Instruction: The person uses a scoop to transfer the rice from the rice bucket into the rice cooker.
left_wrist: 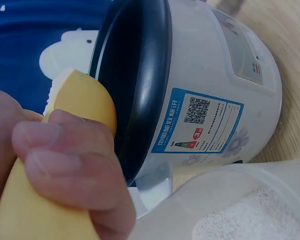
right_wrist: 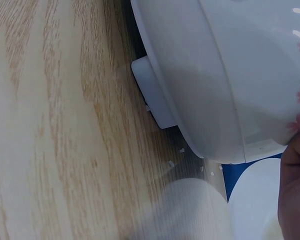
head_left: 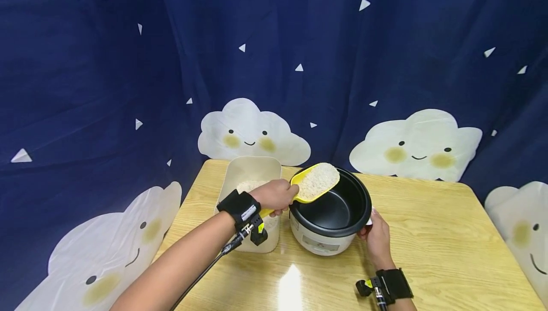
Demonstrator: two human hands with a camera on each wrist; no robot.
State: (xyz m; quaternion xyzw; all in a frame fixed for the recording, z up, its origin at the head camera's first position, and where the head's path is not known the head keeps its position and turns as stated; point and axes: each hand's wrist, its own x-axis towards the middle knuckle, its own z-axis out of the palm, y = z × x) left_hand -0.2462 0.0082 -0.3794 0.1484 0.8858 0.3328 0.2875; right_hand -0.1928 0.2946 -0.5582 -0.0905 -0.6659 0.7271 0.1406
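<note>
A yellow scoop point(head_left: 316, 182) heaped with white rice is gripped by my left hand point(head_left: 276, 194). Its bowl is above the opening of a rice cooker point(head_left: 323, 242), over the far left part of the rim. Inside, the dark pot's visible bottom looks bare. My right hand point(head_left: 377, 237) holds the cooker at its right side handle; only part of that hand point(right_wrist: 296, 185) appears in the right wrist view, against the white wall. Left of the cooker, a cream bin point(head_left: 229, 170) contains more rice point(left_wrist: 250, 220), partly hidden by my left hand and wrist.
Everything stands on a light wooden table point(head_left: 432, 235). A few loose grains point(right_wrist: 182, 150) lie beside the cooker's base. Behind the table hangs a dark blue curtain point(head_left: 274, 82) with clouds. A cable point(head_left: 201, 275) runs along my left forearm.
</note>
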